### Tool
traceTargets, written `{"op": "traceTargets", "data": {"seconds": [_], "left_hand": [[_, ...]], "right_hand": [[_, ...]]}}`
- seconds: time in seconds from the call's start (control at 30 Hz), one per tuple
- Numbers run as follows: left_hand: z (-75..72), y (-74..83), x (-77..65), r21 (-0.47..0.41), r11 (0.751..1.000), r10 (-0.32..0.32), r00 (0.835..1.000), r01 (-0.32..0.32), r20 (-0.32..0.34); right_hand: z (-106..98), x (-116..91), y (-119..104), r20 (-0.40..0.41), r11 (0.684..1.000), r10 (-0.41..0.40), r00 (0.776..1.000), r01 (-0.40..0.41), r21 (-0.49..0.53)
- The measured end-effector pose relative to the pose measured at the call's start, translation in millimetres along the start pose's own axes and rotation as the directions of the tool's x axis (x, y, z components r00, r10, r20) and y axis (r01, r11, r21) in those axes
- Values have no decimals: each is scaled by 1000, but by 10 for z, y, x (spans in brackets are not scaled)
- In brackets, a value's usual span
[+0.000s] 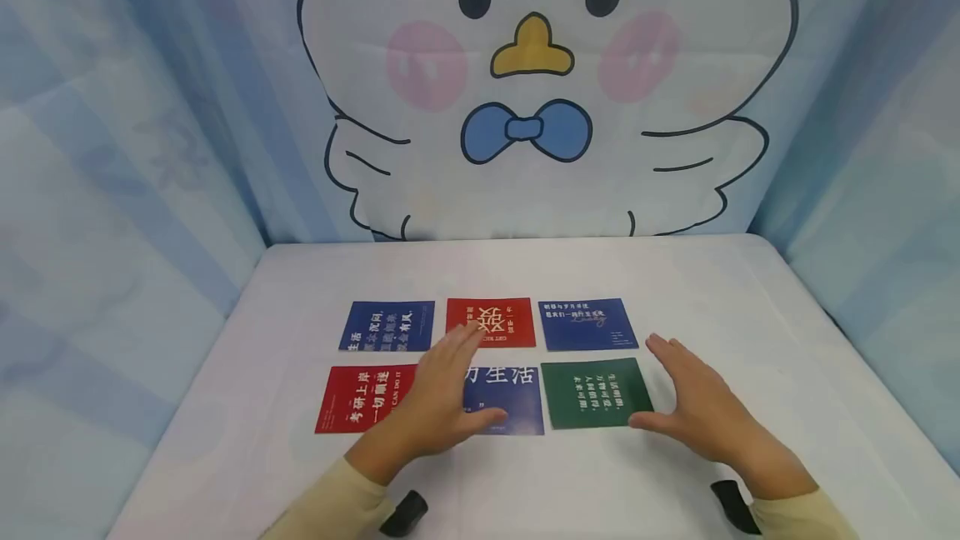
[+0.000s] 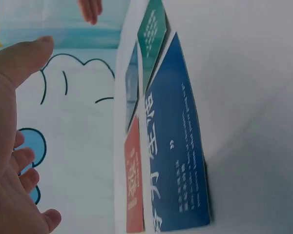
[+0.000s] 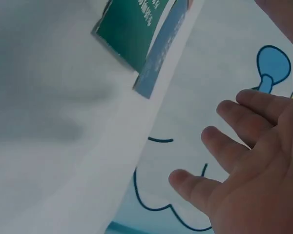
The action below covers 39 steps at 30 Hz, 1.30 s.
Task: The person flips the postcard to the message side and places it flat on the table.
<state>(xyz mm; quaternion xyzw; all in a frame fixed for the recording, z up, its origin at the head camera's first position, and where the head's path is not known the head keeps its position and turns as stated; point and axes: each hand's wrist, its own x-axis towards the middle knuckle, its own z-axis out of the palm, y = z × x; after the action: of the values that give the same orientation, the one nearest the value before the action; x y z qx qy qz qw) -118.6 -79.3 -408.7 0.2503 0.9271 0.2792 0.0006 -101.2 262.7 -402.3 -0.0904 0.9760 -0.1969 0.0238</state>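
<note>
Printed cards lie flat in two rows of three. In the head view the far row holds a blue card (image 1: 386,327), a red card (image 1: 519,325) and a second blue card (image 1: 588,332). Nearer are another red card (image 1: 356,402), a blue card with large white characters (image 1: 517,407) and a green card (image 1: 598,394). My left hand (image 1: 437,402) is over the near row, overlapping its red and blue cards, fingers extended, holding nothing. Beside the green card's right edge is my right hand (image 1: 701,407), thumb apart and fingers extended, also holding nothing.
A white cloth-covered table (image 1: 247,407) carries the cards. Behind it hangs a curtain (image 1: 525,198) printed with a cartoon character, and blue patterned curtains (image 1: 135,190) close off both sides. A black strap (image 1: 405,513) shows near the left wrist.
</note>
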Motion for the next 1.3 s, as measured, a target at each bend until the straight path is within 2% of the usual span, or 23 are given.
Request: {"op": "traceTargets", "data": {"seconds": [0.07, 0.17, 0.4, 0.67, 0.83, 1.07, 1.3], "left_hand": [[86, 42, 71, -41, 999, 18, 999, -17, 33], [212, 101, 177, -60, 998, 20, 997, -16, 69], [455, 237, 380, 6, 1000, 15, 994, -15, 108], [698, 348, 488, 37, 999, -32, 987, 27, 159], [791, 410, 558, 82, 996, -56, 983, 42, 175], [879, 453, 621, 158, 985, -101, 972, 68, 213], [901, 443, 617, 186, 980, -113, 967, 70, 227]], "right_hand": [[17, 19, 69, 33, 998, 26, 999, -28, 61], [41, 49, 158, 80, 993, 59, 995, -66, 97], [88, 125, 224, 142, 990, 86, 986, -100, 95], [100, 197, 225, 201, 988, 93, 975, -115, 101], [114, 212, 269, 234, 988, 81, 969, -110, 111], [147, 205, 289, 270, 985, 113, 956, -143, 94], [191, 208, 270, 260, 990, 127, 957, -140, 34]]}}
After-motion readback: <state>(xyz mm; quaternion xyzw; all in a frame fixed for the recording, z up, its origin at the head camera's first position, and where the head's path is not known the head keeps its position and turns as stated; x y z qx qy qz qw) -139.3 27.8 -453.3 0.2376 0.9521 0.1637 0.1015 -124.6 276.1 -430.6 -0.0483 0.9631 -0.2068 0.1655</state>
